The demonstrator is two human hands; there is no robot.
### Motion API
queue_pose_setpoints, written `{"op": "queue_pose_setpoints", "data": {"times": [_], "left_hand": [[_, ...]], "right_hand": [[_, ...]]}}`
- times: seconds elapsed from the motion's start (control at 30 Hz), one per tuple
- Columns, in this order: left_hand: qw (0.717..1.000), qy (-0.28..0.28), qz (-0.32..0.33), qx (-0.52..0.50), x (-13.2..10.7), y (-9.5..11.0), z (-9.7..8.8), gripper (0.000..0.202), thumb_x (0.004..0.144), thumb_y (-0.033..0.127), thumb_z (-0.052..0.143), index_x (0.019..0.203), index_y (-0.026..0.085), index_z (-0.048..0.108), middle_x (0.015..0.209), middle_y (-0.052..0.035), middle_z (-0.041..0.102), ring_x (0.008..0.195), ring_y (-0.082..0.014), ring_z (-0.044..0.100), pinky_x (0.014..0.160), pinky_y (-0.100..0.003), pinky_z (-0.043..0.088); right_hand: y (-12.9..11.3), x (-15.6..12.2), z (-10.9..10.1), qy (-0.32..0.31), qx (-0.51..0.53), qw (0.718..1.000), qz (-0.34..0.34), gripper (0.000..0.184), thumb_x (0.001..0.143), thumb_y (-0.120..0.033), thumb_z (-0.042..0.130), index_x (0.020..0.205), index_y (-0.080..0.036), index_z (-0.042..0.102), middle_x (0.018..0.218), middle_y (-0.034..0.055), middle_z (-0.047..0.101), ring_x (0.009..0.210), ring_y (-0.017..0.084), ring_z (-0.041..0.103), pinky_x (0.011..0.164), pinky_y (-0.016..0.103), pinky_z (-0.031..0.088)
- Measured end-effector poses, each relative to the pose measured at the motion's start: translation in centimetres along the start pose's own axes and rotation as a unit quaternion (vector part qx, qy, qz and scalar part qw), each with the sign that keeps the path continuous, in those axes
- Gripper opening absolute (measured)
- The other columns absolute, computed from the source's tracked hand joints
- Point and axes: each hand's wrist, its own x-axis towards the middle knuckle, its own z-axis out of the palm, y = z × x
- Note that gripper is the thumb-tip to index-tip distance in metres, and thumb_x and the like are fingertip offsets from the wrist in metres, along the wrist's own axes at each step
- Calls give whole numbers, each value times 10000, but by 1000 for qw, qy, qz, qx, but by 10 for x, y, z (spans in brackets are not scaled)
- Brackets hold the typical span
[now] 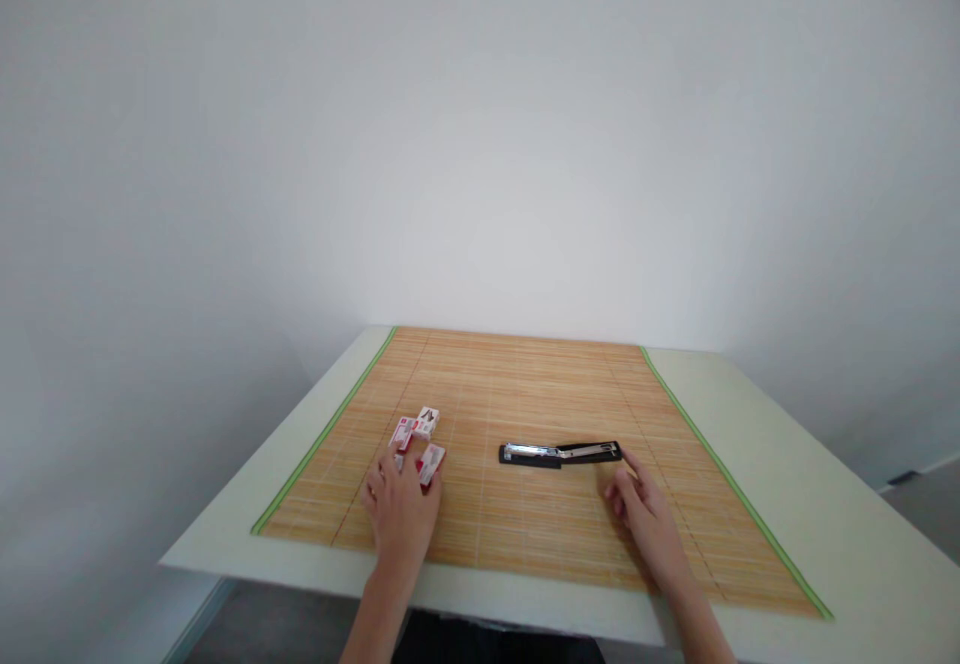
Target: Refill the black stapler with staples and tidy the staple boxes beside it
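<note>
My left hand (401,509) lies over a small group of red-and-white boxes at the left of the mat, its fingers spread. One box (431,464) touches the hand near the thumb side; another box (403,432) sits just beyond the fingertips. A third, paler box (427,422) with a dark picture lies beside that one. Part of the group is hidden under the fingers. A black stapler (561,454) rests unfolded, showing its metal channel. At its right end is the outstretched index finger of my right hand (646,516); the other fingers of that hand are curled, holding nothing visible.
A bamboo mat (517,384) with green edging covers the middle of the white table (757,444). Behind the table stands a plain pale wall (510,144). The table's near edge runs below both forearms, with dark clothing under it.
</note>
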Motion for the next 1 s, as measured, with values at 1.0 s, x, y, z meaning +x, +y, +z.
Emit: {"op": "queue_pose_setpoints", "data": {"times": [1.0], "left_hand": [[884, -245, 259, -303, -18, 57, 24, 608, 702, 446, 866, 1254, 302, 655, 1282, -55, 627, 1212, -302, 526, 1040, -426, 390]], "right_hand": [[-37, -27, 22, -242, 9, 966, 88, 563, 842, -632, 669, 1193, -198, 591, 521, -115, 425, 409, 72, 288, 419, 206, 167]]}}
